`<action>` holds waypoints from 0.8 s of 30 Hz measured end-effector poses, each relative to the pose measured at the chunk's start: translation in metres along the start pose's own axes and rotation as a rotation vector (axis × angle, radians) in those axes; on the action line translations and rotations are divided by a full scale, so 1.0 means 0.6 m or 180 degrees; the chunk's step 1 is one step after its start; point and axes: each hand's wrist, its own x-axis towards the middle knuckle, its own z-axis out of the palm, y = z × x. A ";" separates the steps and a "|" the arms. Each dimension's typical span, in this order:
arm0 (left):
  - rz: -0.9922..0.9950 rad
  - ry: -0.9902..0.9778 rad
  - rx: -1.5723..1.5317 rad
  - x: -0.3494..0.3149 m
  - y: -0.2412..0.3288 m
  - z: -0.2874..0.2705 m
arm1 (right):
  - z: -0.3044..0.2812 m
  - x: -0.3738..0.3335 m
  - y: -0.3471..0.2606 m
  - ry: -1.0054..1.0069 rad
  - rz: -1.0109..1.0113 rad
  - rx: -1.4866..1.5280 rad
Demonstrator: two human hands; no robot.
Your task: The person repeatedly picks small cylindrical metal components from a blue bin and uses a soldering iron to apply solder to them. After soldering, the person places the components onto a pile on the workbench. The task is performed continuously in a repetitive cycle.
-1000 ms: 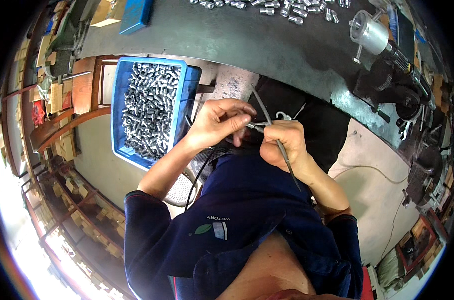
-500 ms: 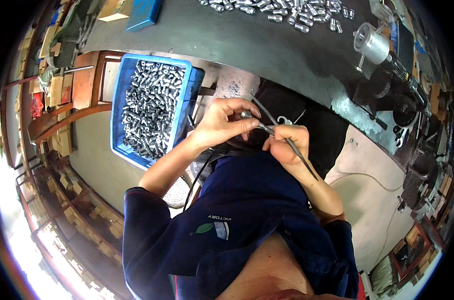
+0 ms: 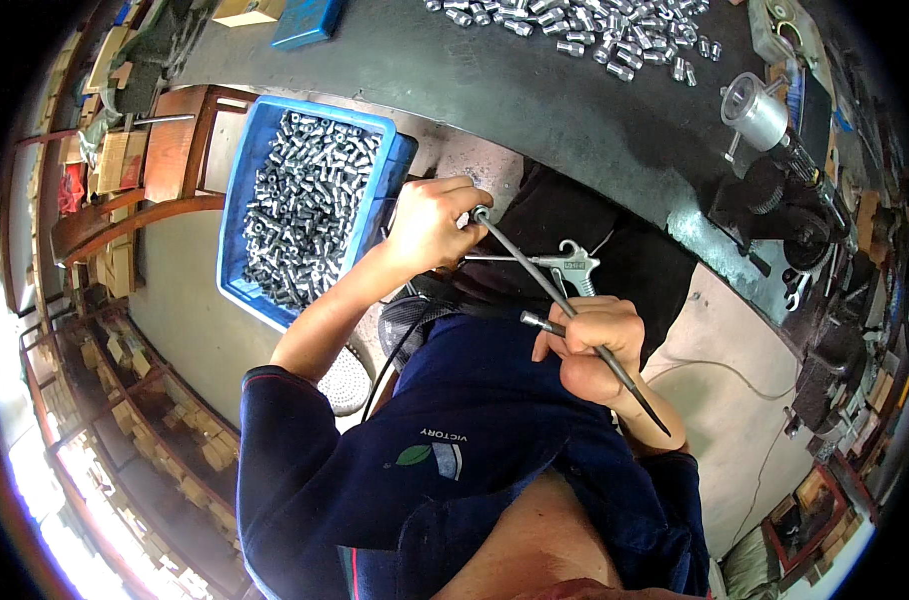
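Observation:
My left hand [image 3: 437,225] is closed around a small metal fitting [image 3: 481,213], mostly hidden by the fingers. In my right hand [image 3: 605,345], two tools are gripped together: a long thin grey rod with a dark tapered end, like a round file [image 3: 530,265], and a short cylindrical tool with a bright tip [image 3: 540,322]. The upper end of the long rod meets the fitting; how far it enters I cannot tell. The short tool's tip points left, apart from the fitting. Across my dark-covered lap lies a silver air blow gun [image 3: 575,264], between the two hands.
To my left stands a blue bin [image 3: 237,215] full of small metal fittings. On the dark workbench [image 3: 425,75] ahead lie loose shiny fittings [image 3: 625,45] and a blue box [image 3: 308,20]. A metal cylinder device [image 3: 757,112] sits at the right, near a wrench [image 3: 799,290].
The short tool has come away from the fitting and moved down with my right hand. The long rod has turned so its upper end meets the fitting, and my left hand has closed more tightly.

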 end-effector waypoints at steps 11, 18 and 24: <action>0.0571 -0.0294 0.0215 0.017 0.017 0.018 | -0.012 0.034 0.082 -0.0258 0.0161 -0.1209; 0.0366 -0.0167 0.0809 0.094 -0.021 0.007 | -0.041 -0.010 0.001 0.0560 -0.0089 -0.0826; 0.0640 -0.0618 0.0676 0.285 0.062 0.074 | -0.038 -0.035 0.010 0.0612 0.0042 -0.0167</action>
